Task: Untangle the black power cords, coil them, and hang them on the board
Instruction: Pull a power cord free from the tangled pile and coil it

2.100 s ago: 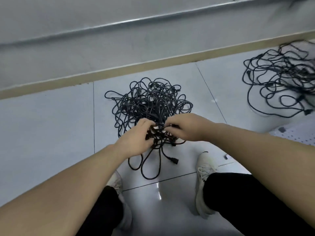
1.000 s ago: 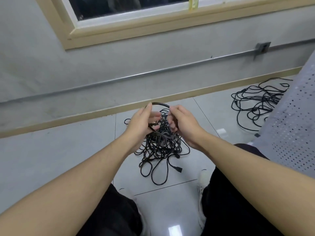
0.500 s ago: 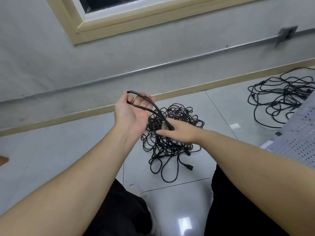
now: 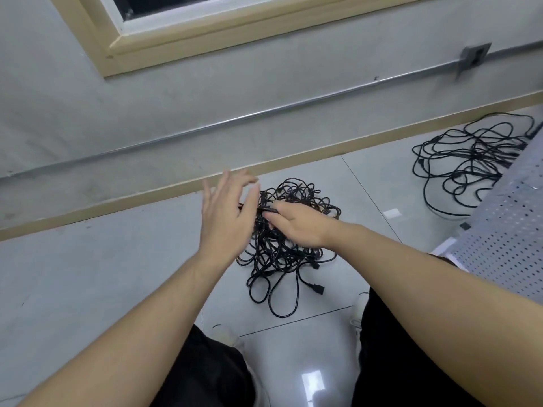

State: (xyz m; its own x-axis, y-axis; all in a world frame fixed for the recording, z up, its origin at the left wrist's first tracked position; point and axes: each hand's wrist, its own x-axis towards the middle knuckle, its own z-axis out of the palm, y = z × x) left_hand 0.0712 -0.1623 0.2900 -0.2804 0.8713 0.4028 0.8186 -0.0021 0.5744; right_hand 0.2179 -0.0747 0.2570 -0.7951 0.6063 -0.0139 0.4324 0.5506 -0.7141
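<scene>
1. Your left hand (image 4: 227, 214) stands upright with its fingers straight and spread, seemingly as a form to wind cord (image 4: 266, 209) around; whether it holds the strand behind it, you cannot tell.
2. Your right hand (image 4: 296, 223) pinches that thin, rubbery black cord just beside the left palm, probably feeding it across to start a coil.
3. Below both hands, the tangle (image 4: 289, 248) sits on glossy pale floor tiles (image 4: 88, 274), loops overlapping, a blocky plug (image 4: 318, 287) trailing loose at the near edge.
4. A second pile (image 4: 467, 160) sprawls well apart by the skirting.
5. The perforated grey board (image 4: 505, 230) waits at far right, nothing hung on its visible part.
</scene>
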